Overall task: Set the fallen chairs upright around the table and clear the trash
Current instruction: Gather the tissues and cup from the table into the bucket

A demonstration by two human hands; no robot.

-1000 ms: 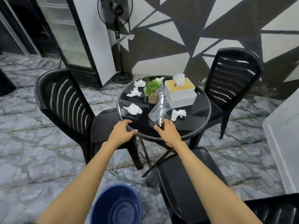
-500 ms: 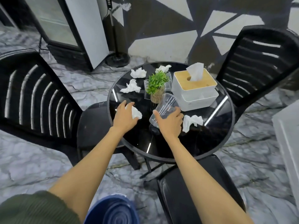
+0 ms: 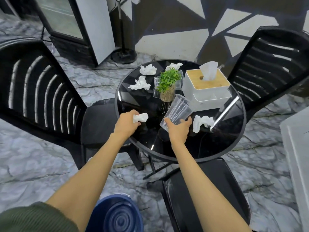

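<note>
The left hand [image 3: 127,123] pinches a crumpled tissue [image 3: 140,117] over the round table [image 3: 184,151]. The right hand [image 3: 178,129] grips a clear plastic cup [image 3: 177,111], tilted above the tabletop beside another tissue [image 3: 201,122].

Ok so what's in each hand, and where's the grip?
Left hand clutches a crumpled tissue by one end; right hand holds the clear plastic cup near its base.

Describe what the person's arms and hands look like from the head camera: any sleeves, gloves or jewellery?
Both hands, the left hand and the right hand, are bare: no gloves, rings or watch show. Both forearms are uncovered as far as they can be seen. A ribbed olive-green sleeve sits pushed up on the left arm at the bottom-left corner. No sleeve is visible on the right arm within the frame.
</note>
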